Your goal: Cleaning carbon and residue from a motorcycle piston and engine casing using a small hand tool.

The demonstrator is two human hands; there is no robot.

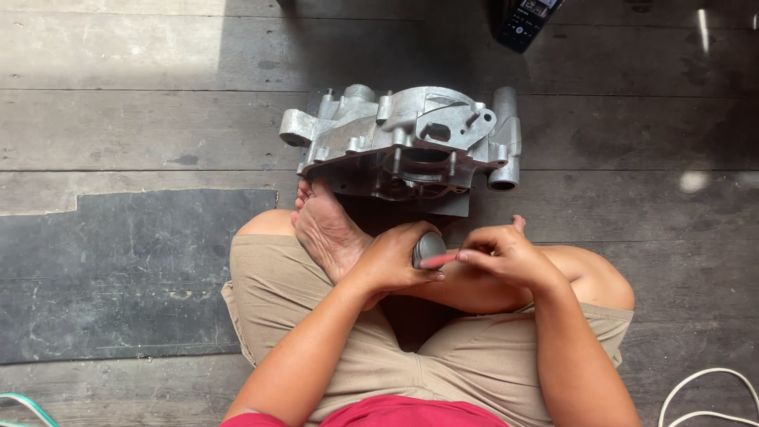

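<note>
Near edge: your red shirt [379,413] is cut off by the bottom border; a white cable [704,393] loops in at 5 o'clock and a teal cord [24,405] at 7 o'clock, both running out of frame.
Lap: you sit cross-legged in tan shorts [277,300], one bare foot [320,225] resting sole-up on your thigh.
Left hand [391,261]: curled round a small grey metal part [428,247]; your fingers hide most of it, so its shape is hard to make out.
Right hand [506,255]: fingertips pinch a thin red stick [440,259], its tip touching the metal part; the held end is hidden.
Held part: centre of view, just above your crossed shins.
Engine casing [407,138]: cast aluminium, on the plank floor [118,126] at 12 o'clock, just beyond your toes; its underside is in shadow.
Mat [118,269]: dark sheet at 9 o'clock.
Far edge: a dark box [526,20] at 1 o'clock, cropped by the top border.
</note>
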